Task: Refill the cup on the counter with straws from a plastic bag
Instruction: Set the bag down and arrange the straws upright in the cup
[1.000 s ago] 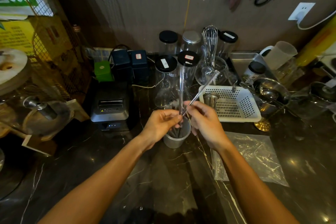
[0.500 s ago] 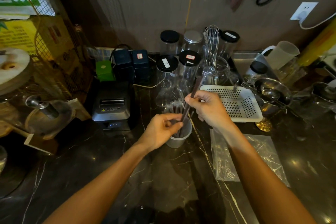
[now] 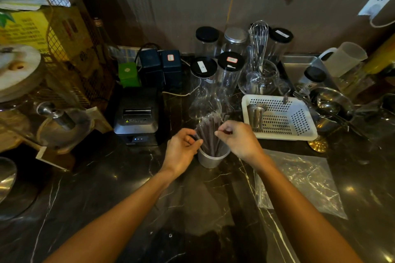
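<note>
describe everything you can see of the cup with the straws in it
The cup is a small, plain cylinder that looks like dull grey metal, standing upright on the dark marble counter. A bundle of dark wrapped straws fans out above its open rim. The left hand curls against its left side and the straws; the right hand is at the straws, above its right rim.
</note>
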A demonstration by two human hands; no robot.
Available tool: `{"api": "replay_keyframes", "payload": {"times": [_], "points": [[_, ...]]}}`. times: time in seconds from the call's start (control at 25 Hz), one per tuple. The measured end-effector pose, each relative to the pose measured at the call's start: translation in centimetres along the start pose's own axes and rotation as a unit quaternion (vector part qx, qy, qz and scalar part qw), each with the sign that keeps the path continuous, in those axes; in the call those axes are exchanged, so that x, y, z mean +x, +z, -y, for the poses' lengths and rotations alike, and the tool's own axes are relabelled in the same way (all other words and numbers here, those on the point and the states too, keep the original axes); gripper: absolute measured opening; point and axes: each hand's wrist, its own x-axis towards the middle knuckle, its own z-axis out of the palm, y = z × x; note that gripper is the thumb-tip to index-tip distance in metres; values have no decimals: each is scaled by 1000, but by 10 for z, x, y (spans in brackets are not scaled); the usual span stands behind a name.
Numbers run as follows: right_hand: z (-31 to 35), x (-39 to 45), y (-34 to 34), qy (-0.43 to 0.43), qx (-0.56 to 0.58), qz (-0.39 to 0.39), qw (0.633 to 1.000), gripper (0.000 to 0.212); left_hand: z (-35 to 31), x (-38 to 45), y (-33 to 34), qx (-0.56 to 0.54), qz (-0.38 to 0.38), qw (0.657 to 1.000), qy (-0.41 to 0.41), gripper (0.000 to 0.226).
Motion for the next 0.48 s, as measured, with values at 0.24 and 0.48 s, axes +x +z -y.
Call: {"api": "replay_keyframes", "payload": {"times": [0.24, 0.48], "points": [[-12, -11, -21, 42, 27, -43, 998, 26, -2, 24, 1, 23, 20, 999, 38, 8], [-17, 7, -17, 4, 37, 43, 998, 24, -7, 39, 4, 61, 51, 993, 89, 23]]}}
